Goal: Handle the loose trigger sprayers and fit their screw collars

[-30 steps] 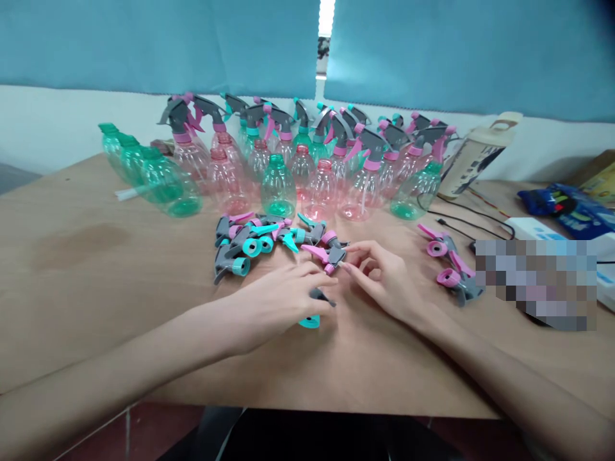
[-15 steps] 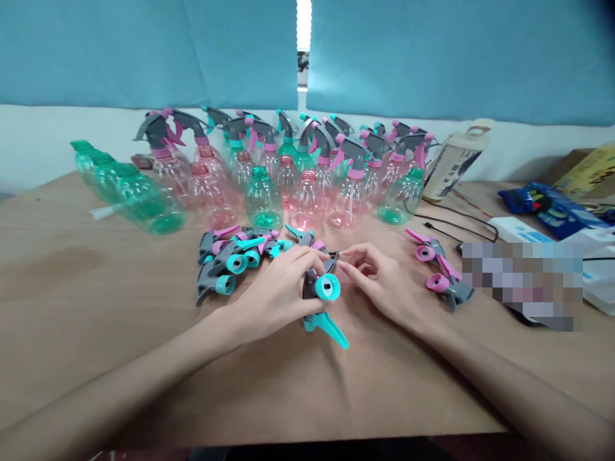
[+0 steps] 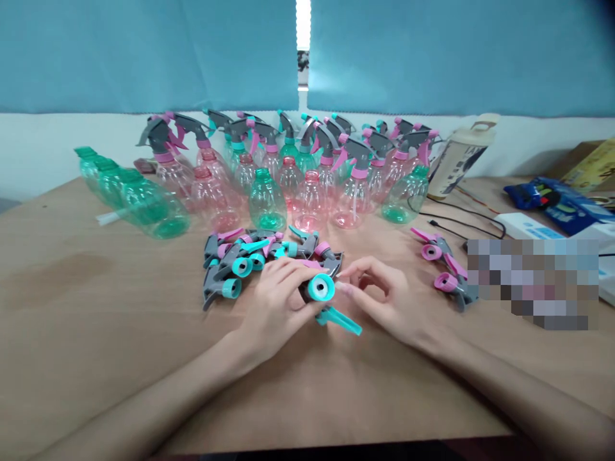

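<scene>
My left hand [image 3: 283, 291] is closed around a grey trigger spray head with a teal collar [image 3: 321, 287] and teal trigger [image 3: 342, 321]; the collar's open end faces me. Just right of the collar, my right hand [image 3: 379, 294] has its thumb and index finger pinched together. Something small and pale may be between those fingertips, but I cannot make it out. Behind and to the left of my left hand lies a pile of loose spray heads [image 3: 232, 288], grey with teal or pink parts. A pink-collared spray head [image 3: 331, 257] lies just beyond my fingers.
Clear green and pink bottles [image 3: 267, 200] stand across the back, many topped with spray heads. Green bottles [image 3: 144, 198] lean at the left. Pink spray heads [image 3: 446, 282] lie right, near a blurred patch, a black cable [image 3: 461, 229], a blue packet [image 3: 567, 203] and a cream bottle [image 3: 459, 157].
The teal spray head has turned slightly, its collar now facing me more and its trigger swung up and right. My right fingertips have come down close beside the collar. The view shifted slightly.
</scene>
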Demonstrator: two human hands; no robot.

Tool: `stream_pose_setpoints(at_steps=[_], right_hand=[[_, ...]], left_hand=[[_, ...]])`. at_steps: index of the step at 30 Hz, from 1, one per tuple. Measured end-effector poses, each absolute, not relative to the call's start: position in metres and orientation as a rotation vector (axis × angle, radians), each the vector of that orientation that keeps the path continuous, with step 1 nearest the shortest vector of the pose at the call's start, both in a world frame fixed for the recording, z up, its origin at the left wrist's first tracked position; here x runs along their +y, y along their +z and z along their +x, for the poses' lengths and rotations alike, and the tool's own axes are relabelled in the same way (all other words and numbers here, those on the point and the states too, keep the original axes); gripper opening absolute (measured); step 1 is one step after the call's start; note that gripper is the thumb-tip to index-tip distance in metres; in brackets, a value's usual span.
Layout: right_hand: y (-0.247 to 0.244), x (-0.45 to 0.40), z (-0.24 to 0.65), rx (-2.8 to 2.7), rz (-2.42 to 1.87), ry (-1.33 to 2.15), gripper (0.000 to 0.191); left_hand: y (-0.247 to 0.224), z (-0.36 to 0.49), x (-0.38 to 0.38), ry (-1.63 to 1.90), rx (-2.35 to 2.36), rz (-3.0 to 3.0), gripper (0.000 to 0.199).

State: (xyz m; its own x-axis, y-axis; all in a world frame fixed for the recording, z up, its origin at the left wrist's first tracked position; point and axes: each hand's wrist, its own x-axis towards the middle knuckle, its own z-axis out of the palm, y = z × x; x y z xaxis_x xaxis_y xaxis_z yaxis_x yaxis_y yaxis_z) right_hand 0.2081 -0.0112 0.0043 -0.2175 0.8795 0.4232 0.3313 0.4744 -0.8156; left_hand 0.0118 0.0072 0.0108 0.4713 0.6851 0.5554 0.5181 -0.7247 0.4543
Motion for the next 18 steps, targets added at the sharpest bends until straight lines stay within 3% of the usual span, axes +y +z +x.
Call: stream_pose_setpoints(at_steps=[6,18], right_hand=[[0.002,-0.02,0.199,-2.066,-0.871,0.217,0.024],[-0.008,-0.032,0.192,-2.075,-0.926,0.168,0.036]], left_hand=[[0.015,0.003,0.013,1.259,1.106,2.747,0.016],[0.011,0.007,0.007,1.254,1.044,2.773,0.021]])
